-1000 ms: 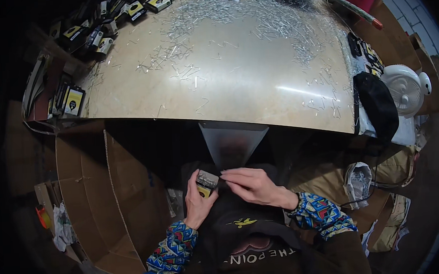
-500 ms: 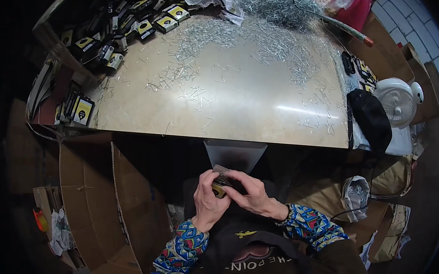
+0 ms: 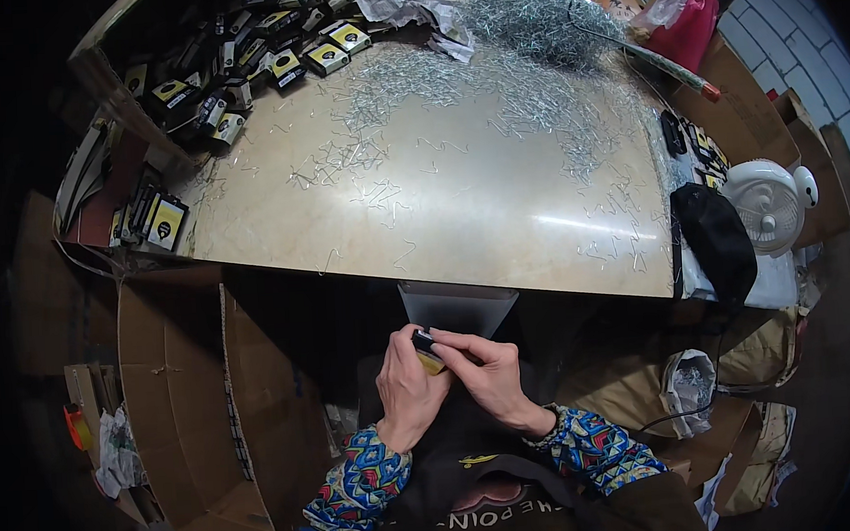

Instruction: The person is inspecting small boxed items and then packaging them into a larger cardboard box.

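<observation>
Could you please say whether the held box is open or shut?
The yellow-and-black box looks shut: no raised flap shows at its black end, though the left hand and right hand partly hide it.

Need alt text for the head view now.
Left hand holds a small black-and-yellow box; right hand touches its upper end. Ahead, bent wire pieces litter a table, with similar boxes piled far left.

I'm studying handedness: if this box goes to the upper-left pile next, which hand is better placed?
Probably left: the left hand cradles the yellow-and-black box, nearer the pile; the right hand touches its upper end.
</observation>
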The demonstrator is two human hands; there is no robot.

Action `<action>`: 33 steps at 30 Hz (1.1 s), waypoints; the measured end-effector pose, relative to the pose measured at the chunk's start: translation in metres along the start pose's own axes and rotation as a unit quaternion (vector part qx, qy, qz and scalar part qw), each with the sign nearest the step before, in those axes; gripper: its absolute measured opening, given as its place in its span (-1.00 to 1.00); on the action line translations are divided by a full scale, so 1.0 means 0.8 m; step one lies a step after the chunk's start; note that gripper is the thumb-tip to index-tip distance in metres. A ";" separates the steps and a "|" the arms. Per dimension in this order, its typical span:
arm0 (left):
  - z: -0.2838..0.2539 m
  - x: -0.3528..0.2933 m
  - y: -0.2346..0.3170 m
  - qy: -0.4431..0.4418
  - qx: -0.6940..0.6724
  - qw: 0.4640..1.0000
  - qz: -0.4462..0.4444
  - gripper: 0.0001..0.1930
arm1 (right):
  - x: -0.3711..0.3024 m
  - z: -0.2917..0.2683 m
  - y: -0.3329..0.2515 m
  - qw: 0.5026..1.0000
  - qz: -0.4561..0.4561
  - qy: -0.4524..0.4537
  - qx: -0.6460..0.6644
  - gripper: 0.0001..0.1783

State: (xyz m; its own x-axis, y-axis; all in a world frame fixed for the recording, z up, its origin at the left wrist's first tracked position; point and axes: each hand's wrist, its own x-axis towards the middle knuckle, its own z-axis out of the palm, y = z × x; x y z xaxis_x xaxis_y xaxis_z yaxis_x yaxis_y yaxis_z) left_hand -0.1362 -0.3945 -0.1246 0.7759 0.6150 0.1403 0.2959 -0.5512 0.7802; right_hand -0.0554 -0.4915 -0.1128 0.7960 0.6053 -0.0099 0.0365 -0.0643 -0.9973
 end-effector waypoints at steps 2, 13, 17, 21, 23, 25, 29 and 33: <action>0.000 0.001 0.001 0.004 0.001 1.000 0.017 -0.45 | 0.001 0.001 -0.001 1.000 0.003 0.006 0.003 -0.74; 0.000 0.007 -0.001 -0.001 -0.043 0.999 -0.019 -0.55 | 0.008 -0.001 0.007 0.908 -0.341 -0.011 -0.243 -0.75; -0.006 0.030 0.021 -0.045 -0.039 0.998 0.009 -0.36 | 0.041 -0.032 0.003 0.914 -0.333 -0.058 -0.225 -0.63; -0.026 0.055 0.030 0.036 -0.012 0.995 0.091 -0.29 | 0.096 -0.086 -0.049 0.850 -0.389 0.161 -0.318 -0.66; -0.021 0.065 0.023 0.049 -0.032 0.993 0.100 -0.32 | 0.114 -0.106 -0.038 0.854 -0.369 0.046 -0.365 -0.66; -0.025 0.069 0.010 0.027 -0.054 0.991 0.123 -0.52 | 0.121 -0.117 -0.041 0.821 -0.420 0.021 -0.386 -0.63; -0.014 0.111 0.007 0.129 -0.031 0.980 0.151 -0.65 | 0.138 -0.102 -0.043 0.892 -0.324 0.020 -0.315 -0.58; -0.024 0.159 0.005 0.041 -0.158 0.978 0.129 -0.68 | 0.139 -0.036 -0.048 0.971 -0.219 0.008 -0.100 -0.61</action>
State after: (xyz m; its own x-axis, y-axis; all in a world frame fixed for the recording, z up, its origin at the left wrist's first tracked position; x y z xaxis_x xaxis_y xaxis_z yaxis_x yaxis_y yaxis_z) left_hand -0.0473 -0.3077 -0.0919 0.7513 0.5286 0.3951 -0.1005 -0.5000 0.8602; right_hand 0.0495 -0.4447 -0.0731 0.6868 0.5968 0.4149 0.4891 0.0427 -0.8712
